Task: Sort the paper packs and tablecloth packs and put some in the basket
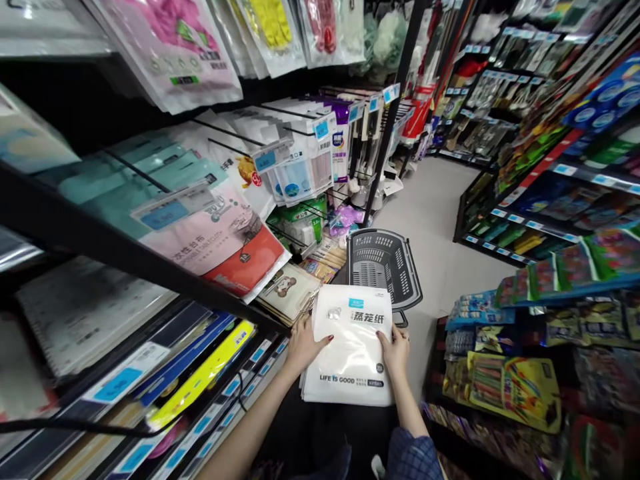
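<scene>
A stack of white packs of steamer paper [345, 353], printed with black lettering and a small blue label, is held low in front of me. My left hand [306, 343] grips its left edge, thumb on top and fingers partly hidden at the side. On the opposite edge, my right hand [395, 343] holds it the same way, thumb over the front. Just beyond the packs stands a grey shopping basket [407, 270] on the floor; the packs cover part of its near side.
Shelving on the left holds hanging packs of tablecloths [225, 233], masks [305, 173] and gloves [195, 47]. A yellow pack [210, 370] lies on a lower shelf. Snack packs [515, 387] fill the right side. A grey floor aisle [445, 200] runs ahead between the shelves.
</scene>
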Action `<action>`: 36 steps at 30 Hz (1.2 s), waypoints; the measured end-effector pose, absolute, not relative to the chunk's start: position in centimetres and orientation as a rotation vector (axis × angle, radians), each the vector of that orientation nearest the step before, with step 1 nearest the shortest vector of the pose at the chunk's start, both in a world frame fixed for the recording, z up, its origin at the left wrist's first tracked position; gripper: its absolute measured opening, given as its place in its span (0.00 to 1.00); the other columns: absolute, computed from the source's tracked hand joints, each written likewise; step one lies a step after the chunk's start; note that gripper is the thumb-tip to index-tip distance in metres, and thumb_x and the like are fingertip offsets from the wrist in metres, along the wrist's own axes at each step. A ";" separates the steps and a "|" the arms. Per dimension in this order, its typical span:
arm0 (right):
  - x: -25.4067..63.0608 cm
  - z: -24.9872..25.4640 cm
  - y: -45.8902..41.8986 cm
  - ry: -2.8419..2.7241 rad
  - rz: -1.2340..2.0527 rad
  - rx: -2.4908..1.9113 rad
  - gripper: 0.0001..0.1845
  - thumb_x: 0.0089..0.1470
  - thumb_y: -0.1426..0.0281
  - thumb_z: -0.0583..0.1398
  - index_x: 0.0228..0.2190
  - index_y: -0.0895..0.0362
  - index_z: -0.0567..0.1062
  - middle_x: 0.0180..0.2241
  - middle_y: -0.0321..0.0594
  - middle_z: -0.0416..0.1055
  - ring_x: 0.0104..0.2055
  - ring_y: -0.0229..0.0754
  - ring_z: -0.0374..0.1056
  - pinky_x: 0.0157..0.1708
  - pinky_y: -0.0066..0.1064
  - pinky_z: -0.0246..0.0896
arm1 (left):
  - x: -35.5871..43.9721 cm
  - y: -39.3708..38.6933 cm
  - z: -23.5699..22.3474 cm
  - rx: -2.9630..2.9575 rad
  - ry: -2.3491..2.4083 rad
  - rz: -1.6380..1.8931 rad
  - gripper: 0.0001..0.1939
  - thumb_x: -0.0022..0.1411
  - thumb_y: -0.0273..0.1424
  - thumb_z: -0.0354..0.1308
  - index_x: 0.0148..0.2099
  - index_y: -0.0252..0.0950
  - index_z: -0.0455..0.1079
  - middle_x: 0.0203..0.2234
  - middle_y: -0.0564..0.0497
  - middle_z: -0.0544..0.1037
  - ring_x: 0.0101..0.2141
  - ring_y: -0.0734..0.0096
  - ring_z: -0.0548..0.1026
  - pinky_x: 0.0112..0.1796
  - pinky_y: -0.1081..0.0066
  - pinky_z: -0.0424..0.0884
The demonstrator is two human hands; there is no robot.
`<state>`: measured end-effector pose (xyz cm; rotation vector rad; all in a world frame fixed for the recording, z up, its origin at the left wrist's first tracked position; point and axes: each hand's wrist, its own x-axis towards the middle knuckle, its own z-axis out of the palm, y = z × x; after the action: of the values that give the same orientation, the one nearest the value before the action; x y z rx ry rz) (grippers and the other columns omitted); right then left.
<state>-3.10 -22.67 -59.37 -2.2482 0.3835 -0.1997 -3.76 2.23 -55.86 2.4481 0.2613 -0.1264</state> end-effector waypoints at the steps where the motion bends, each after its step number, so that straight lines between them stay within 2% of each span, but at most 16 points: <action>1: -3.2 -59.6 -22.7 0.386 -0.225 -2.257 0.27 0.44 0.59 0.56 0.44 0.62 0.69 0.34 0.46 0.62 0.38 0.48 0.60 0.41 0.37 0.54 | -4.0 2.2 -55.5 2.541 0.286 -0.086 0.44 0.45 0.46 0.57 0.58 0.26 0.48 0.49 0.32 0.60 0.50 0.45 0.57 0.46 0.53 0.56; 3: -3.4 -59.6 -22.6 0.391 -0.253 -2.287 0.29 0.45 0.59 0.55 0.47 0.63 0.67 0.33 0.45 0.60 0.36 0.47 0.60 0.40 0.37 0.54 | -4.6 1.9 -54.7 2.663 0.215 -0.028 0.42 0.50 0.47 0.53 0.60 0.28 0.45 0.52 0.32 0.56 0.52 0.45 0.55 0.46 0.52 0.55; 7: -3.8 -58.8 -22.4 0.404 -0.285 -2.349 0.27 0.47 0.59 0.53 0.46 0.62 0.66 0.32 0.45 0.61 0.34 0.46 0.60 0.37 0.36 0.55 | -6.2 0.1 -52.9 2.709 -0.310 -0.100 0.26 0.57 0.38 0.48 0.58 0.42 0.51 0.56 0.45 0.55 0.53 0.55 0.54 0.50 0.54 0.52; 10: -4.0 -58.5 -22.4 0.452 -0.340 -2.474 0.24 0.47 0.57 0.53 0.41 0.61 0.69 0.34 0.48 0.64 0.37 0.50 0.60 0.38 0.41 0.53 | -7.6 -1.8 -52.6 2.678 -0.665 -0.183 0.31 0.55 0.37 0.53 0.60 0.45 0.47 0.60 0.48 0.48 0.57 0.56 0.47 0.53 0.53 0.46; 13: -4.0 -57.9 -22.6 0.435 -0.348 -2.578 0.21 0.49 0.57 0.50 0.34 0.61 0.68 0.34 0.51 0.66 0.39 0.54 0.59 0.38 0.44 0.51 | -8.6 -2.7 -53.1 2.675 -0.711 -0.237 0.37 0.53 0.36 0.54 0.61 0.44 0.41 0.61 0.45 0.42 0.59 0.53 0.39 0.54 0.48 0.41; 17: -4.0 -54.4 -23.4 0.270 -0.031 -2.452 0.15 0.54 0.60 0.45 0.33 0.57 0.64 0.26 0.44 0.67 0.28 0.47 0.63 0.27 0.34 0.54 | -8.7 -2.7 -52.8 2.506 -0.605 -0.377 0.36 0.55 0.38 0.52 0.62 0.45 0.40 0.61 0.45 0.41 0.59 0.53 0.37 0.54 0.47 0.37; 20: -4.4 -49.4 -23.1 0.158 0.022 -2.295 0.11 0.53 0.61 0.48 0.33 0.55 0.63 0.24 0.39 0.67 0.24 0.43 0.64 0.25 0.31 0.55 | -8.2 -3.4 -50.9 2.212 -0.454 -0.502 0.36 0.54 0.42 0.51 0.62 0.43 0.41 0.61 0.45 0.41 0.59 0.52 0.37 0.54 0.46 0.37; 23: -4.8 -44.4 -21.1 0.011 0.087 -2.077 0.11 0.53 0.63 0.50 0.36 0.55 0.63 0.27 0.39 0.69 0.26 0.40 0.66 0.26 0.28 0.58 | -7.8 -5.1 -48.6 1.735 -0.295 -0.496 0.41 0.51 0.45 0.54 0.62 0.38 0.42 0.60 0.42 0.45 0.58 0.51 0.43 0.55 0.51 0.43; 26: -5.0 -41.3 -18.4 -0.217 0.205 -1.895 0.13 0.54 0.67 0.49 0.42 0.55 0.65 0.34 0.41 0.71 0.34 0.39 0.68 0.34 0.29 0.61 | -7.3 -6.4 -46.8 1.204 0.058 -0.382 0.38 0.50 0.45 0.54 0.59 0.34 0.50 0.53 0.39 0.62 0.53 0.50 0.58 0.51 0.55 0.56; 28: -5.0 -40.4 -17.6 -0.338 0.186 -1.848 0.14 0.55 0.69 0.48 0.43 0.54 0.66 0.39 0.41 0.70 0.40 0.40 0.67 0.40 0.31 0.61 | -6.7 -6.3 -46.1 0.981 0.296 -0.333 0.33 0.48 0.41 0.57 0.55 0.33 0.58 0.45 0.40 0.71 0.47 0.49 0.66 0.47 0.56 0.61; 31: -5.2 -40.6 -18.7 -0.323 -0.036 -1.912 0.13 0.54 0.71 0.50 0.41 0.53 0.68 0.39 0.40 0.70 0.41 0.40 0.66 0.41 0.32 0.61 | -5.2 -4.6 -45.7 0.905 0.409 -0.374 0.26 0.42 0.31 0.63 0.46 0.30 0.66 0.37 0.41 0.75 0.40 0.51 0.72 0.43 0.56 0.65; 33: -5.1 -41.9 -20.7 -0.096 -0.265 -2.014 0.11 0.52 0.69 0.52 0.39 0.54 0.69 0.38 0.42 0.70 0.40 0.42 0.66 0.42 0.35 0.60 | -4.3 -3.0 -46.2 0.938 0.392 -0.421 0.22 0.42 0.29 0.64 0.42 0.28 0.68 0.35 0.40 0.76 0.37 0.52 0.73 0.41 0.56 0.66; 35: -4.7 -44.3 -22.9 0.222 -0.354 -2.094 0.15 0.48 0.65 0.55 0.39 0.56 0.69 0.39 0.46 0.69 0.40 0.46 0.66 0.41 0.39 0.60 | -3.7 -1.5 -47.4 0.991 0.398 -0.421 0.21 0.42 0.28 0.64 0.40 0.27 0.68 0.33 0.40 0.77 0.35 0.53 0.74 0.40 0.57 0.67; 36: -4.5 -45.8 -23.8 0.339 -0.295 -2.099 0.19 0.46 0.63 0.57 0.40 0.57 0.68 0.40 0.48 0.68 0.39 0.47 0.66 0.40 0.41 0.60 | -3.5 -0.9 -48.1 1.010 0.407 -0.407 0.21 0.41 0.29 0.65 0.40 0.27 0.68 0.32 0.40 0.77 0.35 0.53 0.74 0.40 0.57 0.67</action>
<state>-4.46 -23.85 -45.82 -2.0987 0.3387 -0.2947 -3.51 -0.88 -48.14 1.0101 0.4066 -0.4072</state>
